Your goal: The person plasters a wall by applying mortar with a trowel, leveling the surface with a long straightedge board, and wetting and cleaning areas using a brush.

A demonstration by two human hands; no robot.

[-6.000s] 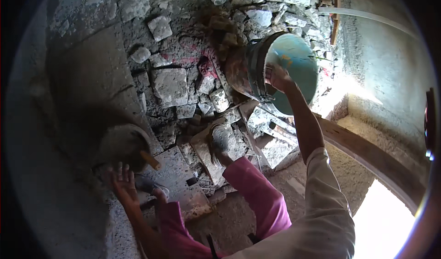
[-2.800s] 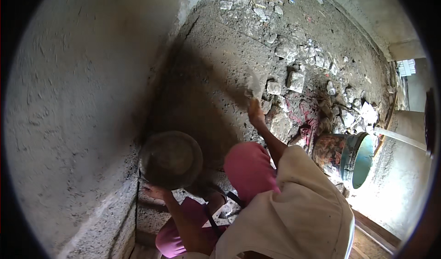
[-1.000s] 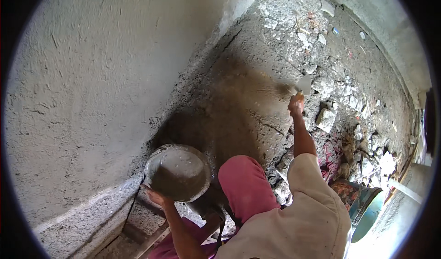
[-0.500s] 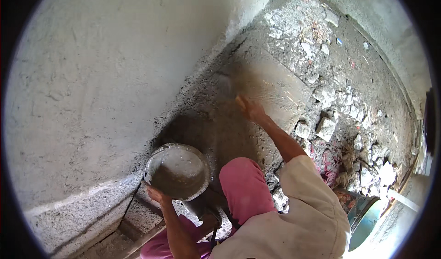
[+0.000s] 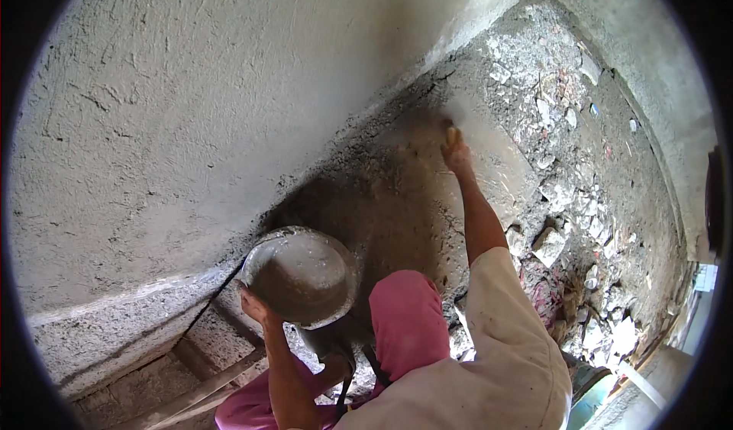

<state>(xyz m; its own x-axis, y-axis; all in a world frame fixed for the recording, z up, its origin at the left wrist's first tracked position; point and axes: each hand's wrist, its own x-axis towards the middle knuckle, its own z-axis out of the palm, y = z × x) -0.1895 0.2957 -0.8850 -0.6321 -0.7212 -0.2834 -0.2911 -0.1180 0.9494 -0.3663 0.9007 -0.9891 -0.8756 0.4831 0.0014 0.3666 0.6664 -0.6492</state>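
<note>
My left hand [image 5: 255, 303] is closed on the near left rim of a round metal basin [image 5: 347, 293], tilted beside the foot of the wall. Wet grey mortar or a cement mix [image 5: 305, 266] lies inside the basin. My right arm is stretched out over a flat board [image 5: 496, 155] on the ground. In my right hand [image 5: 457, 156] is a wooden-handled tool [image 5: 451, 135], gripped by its pale handle. Its far end is smeared by motion, so I cannot tell its exact shape.
A rough plastered wall [image 5: 168, 140] rises on the left. Broken masonry rubble [image 5: 548, 245] and chips cover the ground at right. Wooden planks [image 5: 202, 396] lie at lower left. A bluish container [image 5: 592, 399] stands at lower right. My pink-clad knee [image 5: 408, 315] is beside the basin.
My right hand has moved farther away and to the right with the tool. My left hand keeps hold of the basin, which has barely shifted. The view has turned slightly.
</note>
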